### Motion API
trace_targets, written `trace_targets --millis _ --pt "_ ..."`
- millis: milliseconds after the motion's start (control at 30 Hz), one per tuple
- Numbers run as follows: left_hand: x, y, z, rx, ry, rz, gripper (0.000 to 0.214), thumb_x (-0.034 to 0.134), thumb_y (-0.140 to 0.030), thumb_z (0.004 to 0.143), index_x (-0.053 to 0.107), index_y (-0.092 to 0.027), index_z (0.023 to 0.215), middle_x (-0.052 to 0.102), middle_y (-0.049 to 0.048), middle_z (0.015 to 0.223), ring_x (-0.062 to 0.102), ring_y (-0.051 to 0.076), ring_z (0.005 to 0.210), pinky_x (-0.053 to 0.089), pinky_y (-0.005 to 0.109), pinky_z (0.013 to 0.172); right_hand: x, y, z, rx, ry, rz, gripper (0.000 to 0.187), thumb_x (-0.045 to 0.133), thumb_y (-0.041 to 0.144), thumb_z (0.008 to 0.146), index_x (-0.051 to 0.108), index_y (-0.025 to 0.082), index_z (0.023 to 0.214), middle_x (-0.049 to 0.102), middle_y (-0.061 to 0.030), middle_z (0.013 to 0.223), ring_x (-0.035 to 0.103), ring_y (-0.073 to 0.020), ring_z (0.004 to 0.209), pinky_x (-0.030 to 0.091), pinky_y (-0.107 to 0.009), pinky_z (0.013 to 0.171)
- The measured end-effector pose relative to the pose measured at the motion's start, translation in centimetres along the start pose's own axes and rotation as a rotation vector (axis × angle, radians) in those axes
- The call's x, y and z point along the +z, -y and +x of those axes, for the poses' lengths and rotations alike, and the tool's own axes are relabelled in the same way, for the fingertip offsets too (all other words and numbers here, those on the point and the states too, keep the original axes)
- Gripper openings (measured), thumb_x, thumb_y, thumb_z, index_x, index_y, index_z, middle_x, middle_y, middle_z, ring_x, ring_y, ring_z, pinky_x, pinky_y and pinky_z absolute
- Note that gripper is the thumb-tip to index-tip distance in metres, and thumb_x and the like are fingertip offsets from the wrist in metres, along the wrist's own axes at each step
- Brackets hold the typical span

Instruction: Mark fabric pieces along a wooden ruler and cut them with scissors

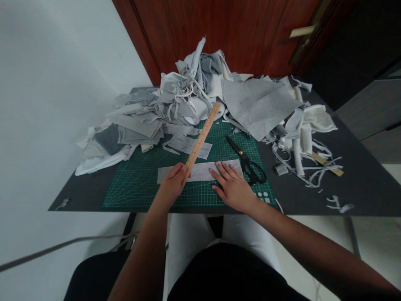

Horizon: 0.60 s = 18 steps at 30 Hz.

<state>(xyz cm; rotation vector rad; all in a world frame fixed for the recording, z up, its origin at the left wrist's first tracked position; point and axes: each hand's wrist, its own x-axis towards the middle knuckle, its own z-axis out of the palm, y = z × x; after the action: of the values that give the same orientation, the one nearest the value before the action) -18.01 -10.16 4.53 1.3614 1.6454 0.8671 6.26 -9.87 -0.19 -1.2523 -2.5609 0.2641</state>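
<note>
My left hand point(174, 180) is closed around the lower end of a wooden ruler point(202, 136), which slants up and away to the right. Under it lies a pale grey fabric strip point(200, 172), stretched across the green cutting mat point(138, 184). On the strip's right part my right hand point(232, 184) rests flat with its fingers spread. Just right of those fingers are black-handled scissors point(247, 163), blades pointing up and left. Beyond the strip lies another grey fabric piece point(188, 144) with lines on it, partly covered by the ruler.
A large heap of grey and white fabric scraps point(188, 92) spreads along the table's back and left. A wide grey cloth point(260, 104) lies at the back right. Thin offcuts and a second wooden ruler point(336, 170) sit on the right. Behind stands a brown door point(225, 33).
</note>
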Motion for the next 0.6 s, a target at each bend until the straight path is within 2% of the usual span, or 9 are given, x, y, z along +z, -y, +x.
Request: trace_targets --millis 133,267,433,600 --pt "3.0 -0.2 -1.1 -0.031 -0.069 -0.03 0.03 0.046 -0.047 0.097 0.053 -0.024 0.079 0.053 -0.0025 0.072 0.052 0.016 0.067 0.041 0.028 0.06 -0.6 -0.2 -0.5 0.04 -0.063 -0.007 0.049 0.048 0.03 0.106 0.057 0.011 0.15 0.049 -0.0164 0.162 0.043 -0.0326 0.151 0.028 -0.054 0.128" --pt "3.6 -1.0 -2.2 -0.005 -0.097 -0.009 0.026 0.047 -0.041 0.095 0.052 -0.023 0.077 0.048 -0.0041 0.069 0.05 0.015 0.066 0.04 0.028 0.062 -0.9 -1.8 -2.5 0.199 -0.203 -0.07 0.038 0.048 0.019 0.104 0.066 0.012 0.137 0.064 -0.0147 0.147 0.057 -0.0324 0.134 0.04 -0.054 0.116" --pt "4.4 -0.7 -2.8 0.006 -0.121 -0.016 0.028 0.048 -0.041 0.095 0.049 -0.023 0.074 0.044 -0.0045 0.068 0.047 0.015 0.066 0.038 0.028 0.062 -0.9 -4.2 -3.8 0.225 -0.223 -0.068 0.036 0.051 0.02 0.105 0.067 0.015 0.137 0.067 -0.0108 0.144 0.058 -0.0304 0.13 0.046 -0.047 0.106" --pt "7.1 -0.3 -3.0 0.004 -0.056 -0.036 0.023 0.048 -0.042 0.098 0.056 -0.023 0.088 0.053 -0.0034 0.075 0.055 0.016 0.072 0.043 0.028 0.068 -1.3 -4.9 -3.0 0.281 -0.21 -0.098 0.038 0.052 0.024 0.106 0.065 0.016 0.14 0.067 -0.0101 0.146 0.057 -0.0317 0.128 0.046 -0.047 0.1"
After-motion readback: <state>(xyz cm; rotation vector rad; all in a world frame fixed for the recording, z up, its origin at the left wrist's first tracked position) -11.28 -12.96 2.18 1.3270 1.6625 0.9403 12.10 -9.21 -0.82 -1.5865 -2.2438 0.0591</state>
